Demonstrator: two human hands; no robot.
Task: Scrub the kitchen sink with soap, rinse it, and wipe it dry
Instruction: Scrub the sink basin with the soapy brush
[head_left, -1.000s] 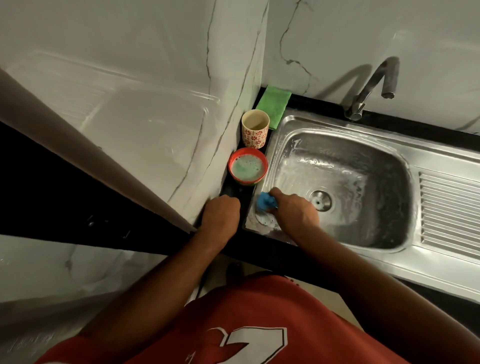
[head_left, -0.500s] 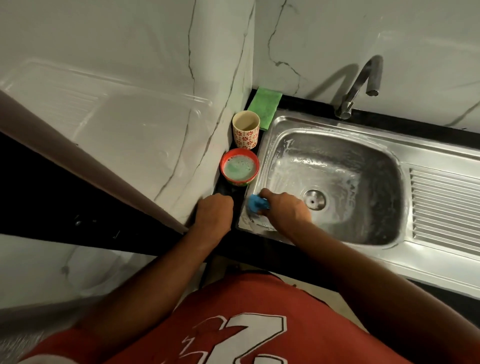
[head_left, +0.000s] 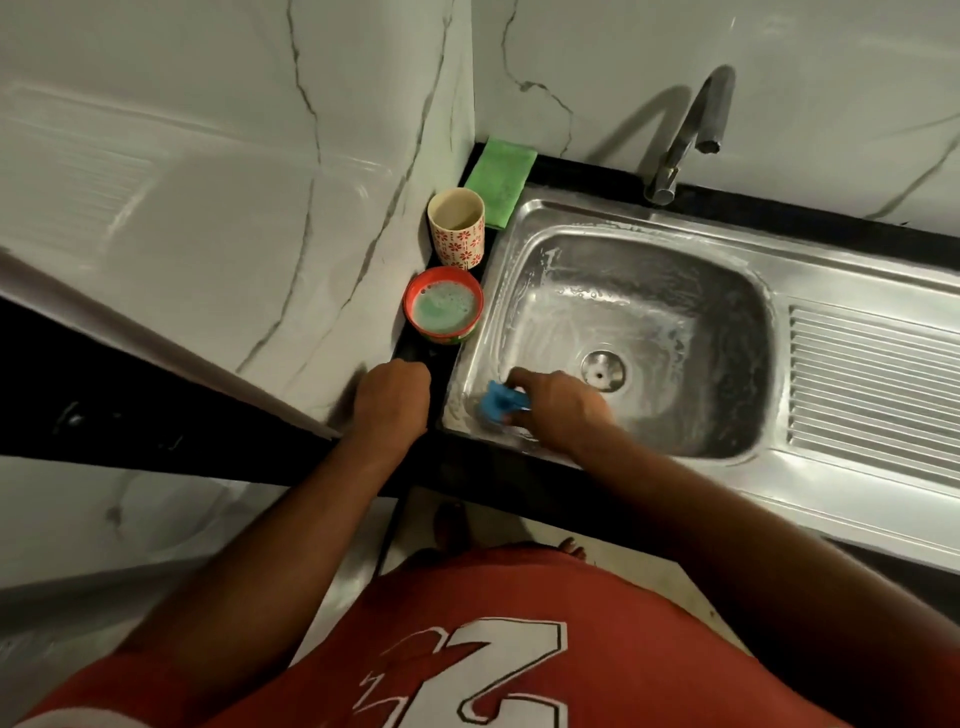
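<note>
Head view: the stainless steel sink basin (head_left: 727, 364) occupies the centre right of the frame, set into a black desk (head_left: 779, 213). Soap film and foam show on its left wall, floor and back rim. A round metal drain (head_left: 602, 368) sits in the basin floor.

At the basin's lower left corner, the right hand (head_left: 558, 410) grasps a small blue scrubber (head_left: 501, 401), fingers curled round it. The scrubber is pressed against the basin's inner wall, just left of the drain.

The left hand (head_left: 392, 397) is clenched in a fist with nothing seen in it. It rests on the desk edge just left of the sink rim.

Above the left hand, a red round bowl (head_left: 410, 304) holding foamy green liquid stands on the desk beside the sink rim. Behind it stands a cream cup with a red flower pattern (head_left: 460, 247), upright. A folded green cloth (head_left: 501, 174) lies in the desk corner beyond the cup.

A grey metal tap (head_left: 685, 140) rises behind the basin, upper right of centre. A ridged steel draining board (head_left: 872, 384) adjoins the basin at the right edge.

White veined marble wall panels (head_left: 208, 208) fill the upper left. A red shirt with white print (head_left: 493, 623) fills the bottom of the frame.
</note>
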